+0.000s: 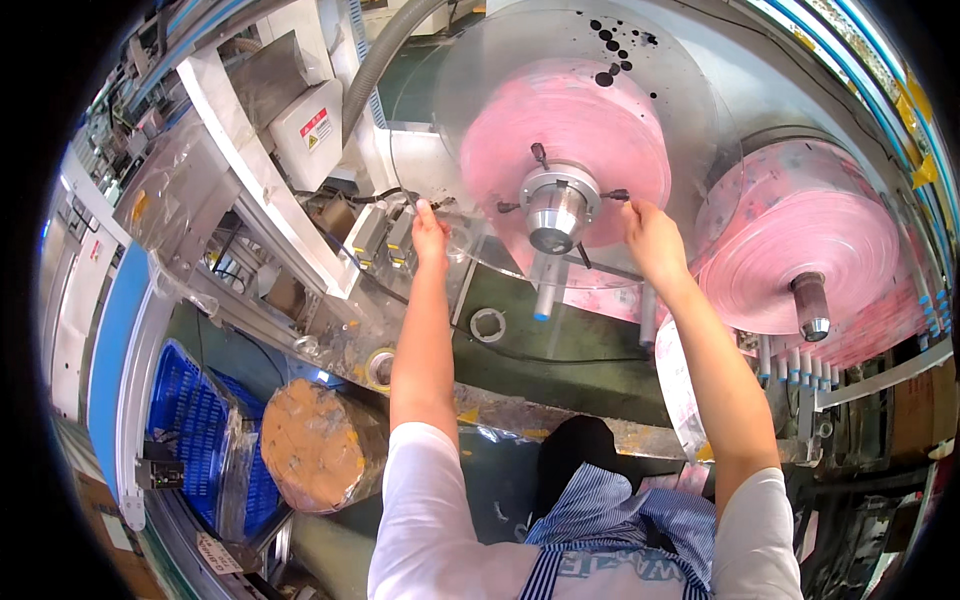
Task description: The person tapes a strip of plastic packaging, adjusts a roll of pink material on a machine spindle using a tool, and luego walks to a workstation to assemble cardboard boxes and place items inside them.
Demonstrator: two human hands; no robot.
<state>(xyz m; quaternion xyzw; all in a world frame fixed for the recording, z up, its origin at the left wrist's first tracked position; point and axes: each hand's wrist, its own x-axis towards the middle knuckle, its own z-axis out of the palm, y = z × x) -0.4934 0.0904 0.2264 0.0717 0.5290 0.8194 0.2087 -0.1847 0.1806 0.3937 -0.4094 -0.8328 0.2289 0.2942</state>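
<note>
A large pink film roll (570, 130) sits behind a clear round plastic disc (690, 120) on a machine shaft with a metal hub (556, 205). My left hand (430, 235) grips the disc's left lower rim. At the disc's right, close to the hub's knob, my right hand (652, 240) presses against the disc. A second pink film roll (810, 250) sits on its own shaft (810, 305) to the right.
White machine frame and housing (300, 120) stand at the left with a grey hose (385, 55) above. A blue plastic crate (195, 420) and a wrapped brown roll (315, 445) lie at lower left. Guide rollers (790, 365) line the right side.
</note>
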